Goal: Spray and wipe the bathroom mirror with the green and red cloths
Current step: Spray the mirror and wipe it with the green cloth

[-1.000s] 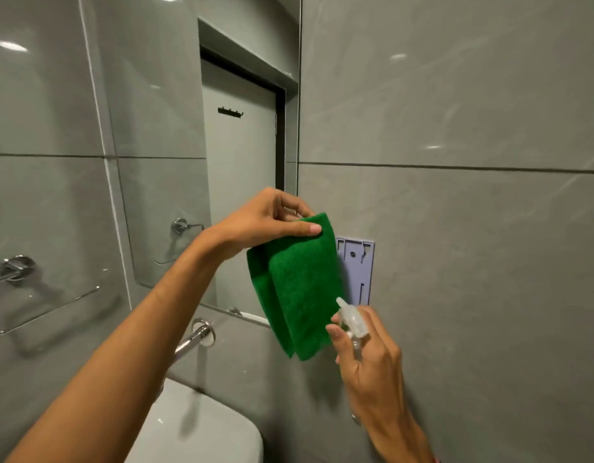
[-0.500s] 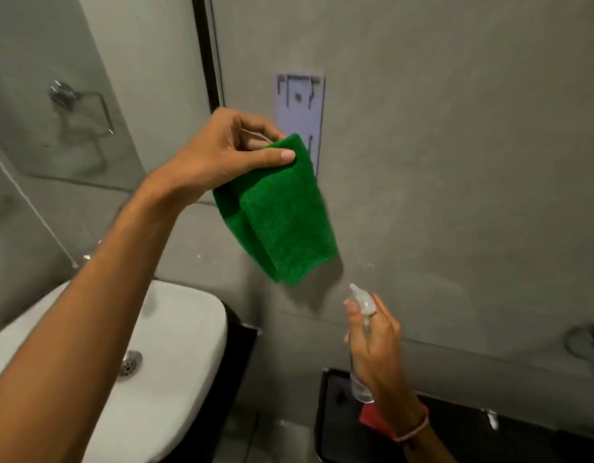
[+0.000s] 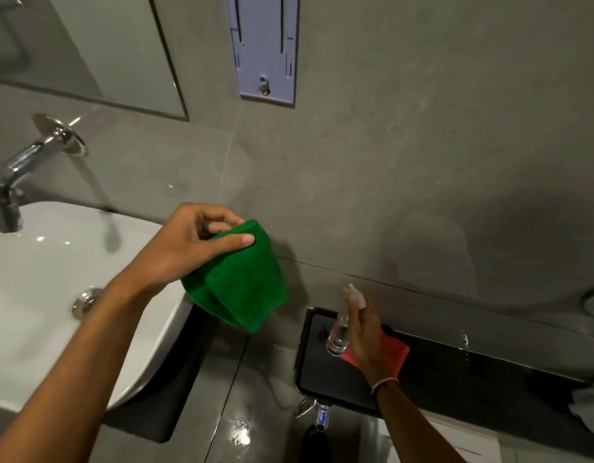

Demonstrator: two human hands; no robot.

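Observation:
My left hand (image 3: 192, 243) pinches the top edge of a folded green cloth (image 3: 242, 282), which hangs in the air beside the sink. My right hand (image 3: 364, 332) grips a small clear spray bottle (image 3: 339, 335) upright, low over a dark ledge. A red cloth (image 3: 394, 350) lies on that ledge, partly hidden behind my right hand and wrist. Only the lower corner of the mirror (image 3: 88, 51) shows at the top left.
A white sink (image 3: 55, 295) with a chrome tap (image 3: 25, 165) sits at the left. The dark ledge (image 3: 329, 372) runs along the grey tiled wall to the right. A pale wall bracket (image 3: 263, 48) is fixed above. Something white (image 3: 589, 406) lies at the far right.
The view has tilted down from the mirror to the sink and ledge. Both hands have come down, the right one lowering the spray bottle to just above the ledge by the red cloth.

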